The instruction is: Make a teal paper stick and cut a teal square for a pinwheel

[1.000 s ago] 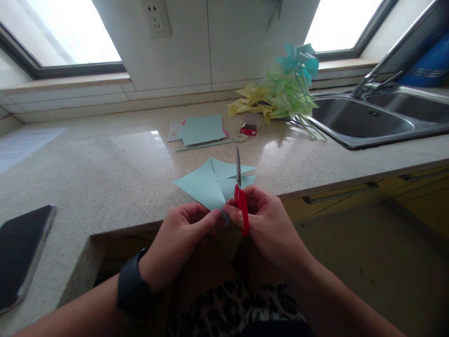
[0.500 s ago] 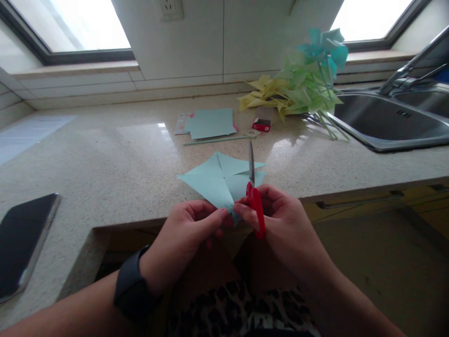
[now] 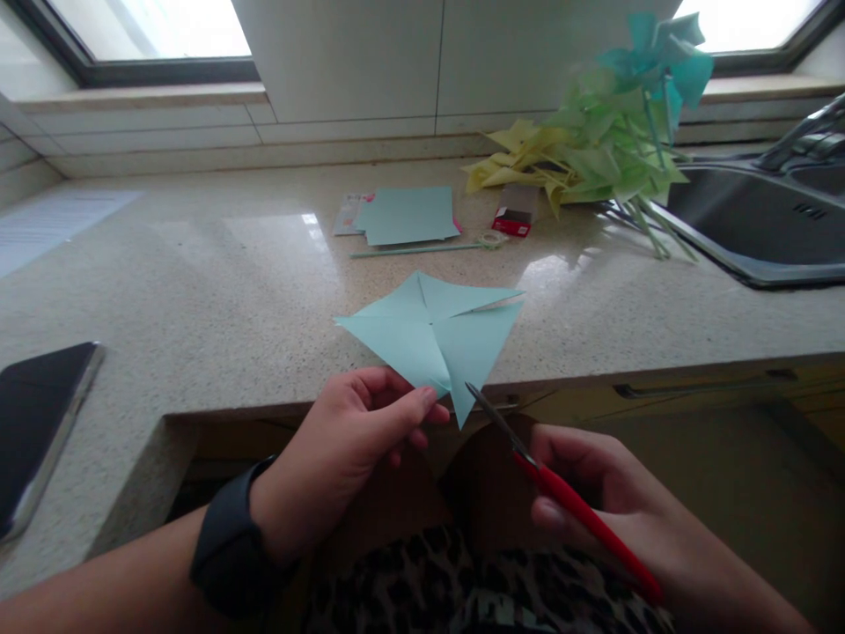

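Head view: blue paper [image 3: 432, 339] pinched at left hand [image 3: 349, 449] (near corner).

Paper square [image 3: 432, 339] was matt, creased. Counter [image 3: 217, 291] was glossy speckled stone. Scissors [image 3: 561, 493] had metal blades, red plastic handles. Sink [image 3: 759, 229] was brushed steel.

I see left hand [image 3: 356, 440] pinching near corner of paper square [image 3: 432, 339], fingertips [image 3: 422, 401] on its edge. Scissors [image 3: 561, 497] in right hand [image 3: 613, 502], tip just right of those fingertips, touching paper point. Beyond fingers: paper stack [image 3: 409, 214], straw [image 3: 422, 250], small box [image 3: 513, 222]. Pinwheels [image 3: 594, 145] far right, sink [image 3: 759, 229] beyond. Phone [image 3: 36, 423] far left.
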### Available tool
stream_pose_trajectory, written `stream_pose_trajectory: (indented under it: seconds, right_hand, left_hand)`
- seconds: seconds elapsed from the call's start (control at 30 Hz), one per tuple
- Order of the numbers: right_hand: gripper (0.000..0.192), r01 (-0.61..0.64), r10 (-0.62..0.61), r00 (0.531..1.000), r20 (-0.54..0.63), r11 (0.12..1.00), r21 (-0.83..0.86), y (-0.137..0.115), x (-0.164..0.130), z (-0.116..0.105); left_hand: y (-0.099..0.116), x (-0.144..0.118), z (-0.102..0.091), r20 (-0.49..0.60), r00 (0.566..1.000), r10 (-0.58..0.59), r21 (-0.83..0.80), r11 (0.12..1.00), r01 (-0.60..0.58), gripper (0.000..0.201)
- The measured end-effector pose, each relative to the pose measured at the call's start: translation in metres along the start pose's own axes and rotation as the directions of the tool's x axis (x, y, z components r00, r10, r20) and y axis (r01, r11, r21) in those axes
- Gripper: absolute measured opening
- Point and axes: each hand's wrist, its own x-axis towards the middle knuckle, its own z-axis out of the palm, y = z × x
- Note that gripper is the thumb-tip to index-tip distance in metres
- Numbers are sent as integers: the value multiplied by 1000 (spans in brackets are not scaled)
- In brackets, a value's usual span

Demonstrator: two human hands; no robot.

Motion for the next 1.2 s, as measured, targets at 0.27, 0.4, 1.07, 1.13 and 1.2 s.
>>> stream_pose_trajectory:
  seconds: [0.27,0.4,1.07,1.13,1.2]
  right_hand:
    - [42,-40,43,998,41,998,-54,2,0,-3]
    - [44,-63,64,998,26,997,-43,-1,1,-2]
    - [41,-49,50,999,4,997,-61,-1,6,-1]
    - [41,-49,49,999,3,997,-61,-1,6,-1]
    - [42,-46,47,999,10,997,-69,-2,6,-1]
  left_hand:
    - [-2,0,-1,6,1000,3,-11,1000,-2,24]
    - [-1,0,-1,18,1000,5,-27,1000,-5,21]
    - [2,-1,0,40,999,25,-28,999,-24,15]
    - [2,-1,0,39,999,29,-23,999,-28,14]
    - [2,-1,0,35,999,32,-17,999,-32,14]
